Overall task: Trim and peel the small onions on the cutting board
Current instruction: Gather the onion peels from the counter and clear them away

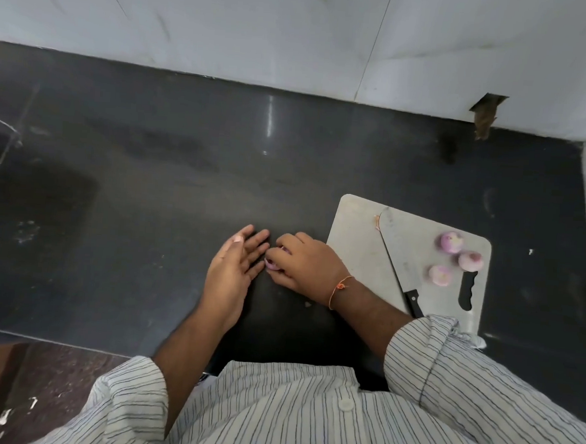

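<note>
Three small purple onions lie on the grey cutting board [355,246] at the right: one at the back [451,242], one to its right [470,260], one nearer [440,275]. A black-handled knife [394,259] lies diagonally across the board. Left of the board, over the dark counter, my right hand [302,263] curls its fingers round a small purple onion [271,264], mostly hidden. My left hand [234,266] is beside it with straight fingers, palm facing the onion, fingertips close to it.
The dark counter [150,178] meets white tiled walls [296,33] at the back and right. A small peel scrap [308,304] lies near my right wrist. A sink basin [29,188] sits at the left. The counter's front edge runs at bottom left.
</note>
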Motion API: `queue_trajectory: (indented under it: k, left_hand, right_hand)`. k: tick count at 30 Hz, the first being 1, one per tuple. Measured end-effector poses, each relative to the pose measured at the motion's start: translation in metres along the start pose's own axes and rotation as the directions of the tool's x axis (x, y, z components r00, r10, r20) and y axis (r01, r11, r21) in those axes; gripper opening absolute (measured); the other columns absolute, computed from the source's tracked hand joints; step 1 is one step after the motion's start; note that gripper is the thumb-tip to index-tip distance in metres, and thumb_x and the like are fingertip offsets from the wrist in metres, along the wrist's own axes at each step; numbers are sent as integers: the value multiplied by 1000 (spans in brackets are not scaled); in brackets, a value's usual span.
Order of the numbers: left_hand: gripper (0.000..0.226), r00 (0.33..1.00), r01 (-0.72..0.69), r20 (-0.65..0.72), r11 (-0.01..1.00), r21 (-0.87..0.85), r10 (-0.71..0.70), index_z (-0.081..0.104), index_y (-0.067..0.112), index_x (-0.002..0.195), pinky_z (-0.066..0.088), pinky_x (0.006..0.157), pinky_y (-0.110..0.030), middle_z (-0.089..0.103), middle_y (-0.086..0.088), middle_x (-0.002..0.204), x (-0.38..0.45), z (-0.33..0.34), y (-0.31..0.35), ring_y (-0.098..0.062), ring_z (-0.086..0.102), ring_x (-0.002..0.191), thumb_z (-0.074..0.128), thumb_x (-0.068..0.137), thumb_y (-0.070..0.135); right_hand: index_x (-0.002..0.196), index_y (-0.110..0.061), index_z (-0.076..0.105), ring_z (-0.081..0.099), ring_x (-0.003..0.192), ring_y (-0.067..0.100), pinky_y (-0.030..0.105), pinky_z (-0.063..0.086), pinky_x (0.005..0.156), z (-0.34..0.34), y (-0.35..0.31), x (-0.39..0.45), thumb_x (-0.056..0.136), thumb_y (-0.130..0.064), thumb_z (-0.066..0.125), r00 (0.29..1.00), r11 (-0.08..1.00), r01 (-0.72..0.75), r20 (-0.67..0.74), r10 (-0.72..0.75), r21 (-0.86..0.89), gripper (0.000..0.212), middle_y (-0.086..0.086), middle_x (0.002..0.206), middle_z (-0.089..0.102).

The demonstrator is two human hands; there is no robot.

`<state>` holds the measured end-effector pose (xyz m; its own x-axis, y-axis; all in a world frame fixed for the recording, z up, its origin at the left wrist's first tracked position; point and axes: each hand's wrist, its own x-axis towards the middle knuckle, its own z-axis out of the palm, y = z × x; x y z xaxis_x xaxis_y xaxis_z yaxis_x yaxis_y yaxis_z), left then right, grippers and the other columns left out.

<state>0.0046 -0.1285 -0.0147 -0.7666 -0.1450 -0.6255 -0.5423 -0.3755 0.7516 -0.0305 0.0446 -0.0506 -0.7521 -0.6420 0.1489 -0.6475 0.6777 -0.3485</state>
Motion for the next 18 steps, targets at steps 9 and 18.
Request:
queue_trajectory:
  k: [9,18]
  left_hand:
    - [43,957,255,205,936,-243,-207,69,12,134,53,111,-41,74,-12,133,-9,34,24,-22,72,120,38,115,36]
    - [49,827,465,536,743,-481,-171,72,12,135,52,106,-36,73,-5,123,-43,53,31,-19,70,116,35,110,30]
  right_hand:
    - [100,-23,72,65,95,10,28,53,82,-82,-27,30,92,-26,78,884,748,-281,-142,446,602,10,-10,101,67]
    - [108,-27,76,64,106,21,56,37,112,-107,-52,1,100,-50,63,971,1000,-4,-240,3,-3,27,-2,114,69]
